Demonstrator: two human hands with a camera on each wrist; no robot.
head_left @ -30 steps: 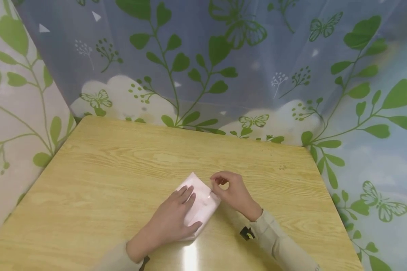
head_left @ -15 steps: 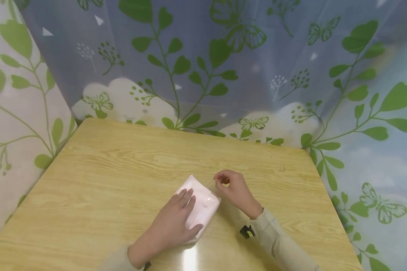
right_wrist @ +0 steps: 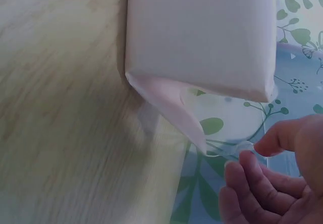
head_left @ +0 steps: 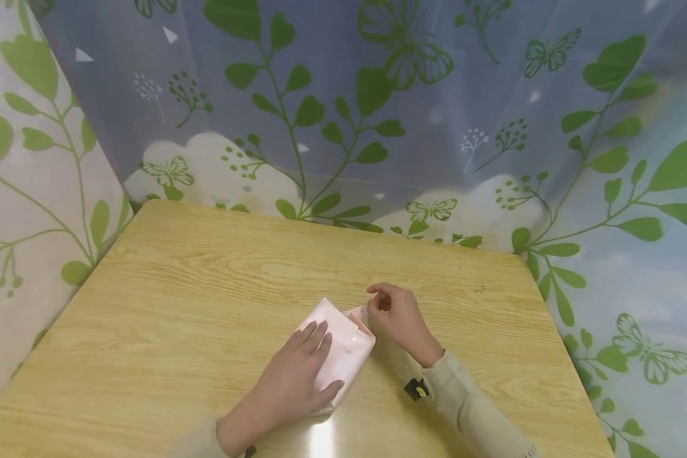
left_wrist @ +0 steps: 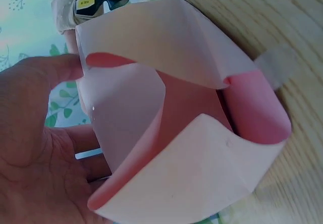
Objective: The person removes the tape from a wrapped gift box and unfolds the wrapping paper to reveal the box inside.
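A box-shaped pink paper packet (head_left: 352, 348) lies slantwise on the wooden table. My left hand (head_left: 286, 385) rests on its top, fingers spread and fairly straight, thumb toward the near side. In the left wrist view one end of the packet gapes, its loose paper flaps (left_wrist: 197, 168) curling around a pink inside. At the far right end a paper flap (right_wrist: 174, 108) sticks out from the packet. Between thumb and index finger my right hand (head_left: 401, 321) pinches clear tape (right_wrist: 242, 147), which stretches to the flap's tip.
Table surface (head_left: 217, 280) surrounds the packet. A curtain (head_left: 332, 127) with leaf and butterfly prints hangs along the table's back and sides. Another clear tape piece (left_wrist: 277, 65) juts from the packet's open end in the left wrist view.
The right hand has drawn slightly away to the right, and the end flap has swung outward from the packet, opening a gap. The left hand has stayed nearly still on top.
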